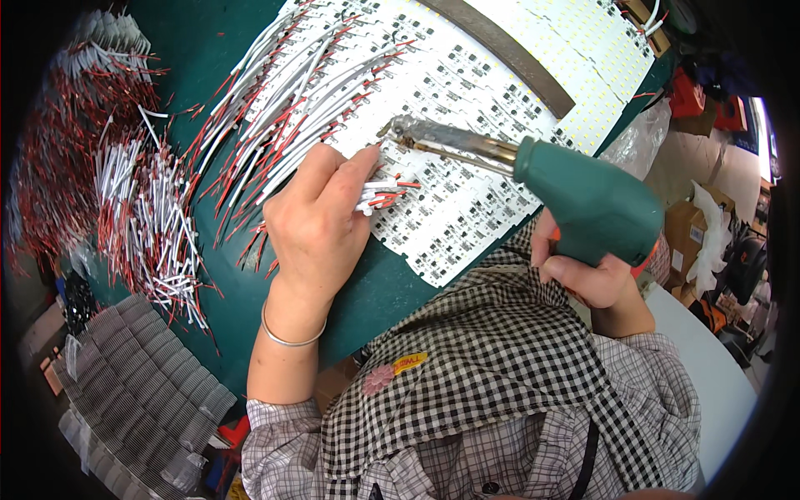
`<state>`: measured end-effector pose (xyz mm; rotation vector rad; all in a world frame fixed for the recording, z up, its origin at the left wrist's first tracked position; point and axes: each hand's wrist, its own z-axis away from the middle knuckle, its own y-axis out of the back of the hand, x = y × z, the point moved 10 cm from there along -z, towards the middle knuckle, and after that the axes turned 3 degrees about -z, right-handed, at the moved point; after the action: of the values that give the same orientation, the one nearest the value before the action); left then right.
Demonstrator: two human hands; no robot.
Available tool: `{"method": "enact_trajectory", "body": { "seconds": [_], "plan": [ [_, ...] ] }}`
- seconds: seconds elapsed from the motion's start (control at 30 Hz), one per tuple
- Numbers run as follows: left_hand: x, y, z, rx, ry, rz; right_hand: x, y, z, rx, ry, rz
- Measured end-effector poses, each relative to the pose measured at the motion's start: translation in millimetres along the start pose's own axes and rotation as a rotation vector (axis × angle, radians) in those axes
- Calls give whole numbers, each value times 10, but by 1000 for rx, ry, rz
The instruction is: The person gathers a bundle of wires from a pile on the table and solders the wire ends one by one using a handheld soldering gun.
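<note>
My left hand (312,221) is closed around a small bunch of short white wires (379,197) with red ends. Its fingertips pinch near the surface of a white circuit board panel (442,237) covered with rows of small dark components. In my right hand (593,282) is a green soldering gun (596,200), gripped by its handle. The gun's metal tip points left and sits just beside my left fingertips, over the board; whether it touches a wire there I cannot tell. Many white and red wires (292,125) fan out from the board's left part.
A dark flat bar (508,54) lies across the panel. Heaps of loose wires (150,225) cover the green table (237,287) at the left. Stacked grey strips (142,375) lie at the lower left. A clear plastic bag (640,137) and a cardboard box (687,237) are at the right.
</note>
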<state>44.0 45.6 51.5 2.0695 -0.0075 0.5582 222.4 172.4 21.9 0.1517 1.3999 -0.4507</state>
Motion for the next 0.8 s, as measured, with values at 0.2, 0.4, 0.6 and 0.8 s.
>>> {"method": "enact_trajectory", "body": {
  "seconds": [0.2,0.4,0.6,0.8],
  "plan": [
    [8,8,2,8,-14,-8,-102,33,-28,67,37,-155],
    [22,3,-9,5,-19,-31,-137,52,-1,43,62,-128],
    [-4,-11,-18,25,-9,5,-102,84,45,8,38,-131],
    [-43,-72,-14,-78,18,160,-28,72,150,-50,37,-52]
  ]
}}
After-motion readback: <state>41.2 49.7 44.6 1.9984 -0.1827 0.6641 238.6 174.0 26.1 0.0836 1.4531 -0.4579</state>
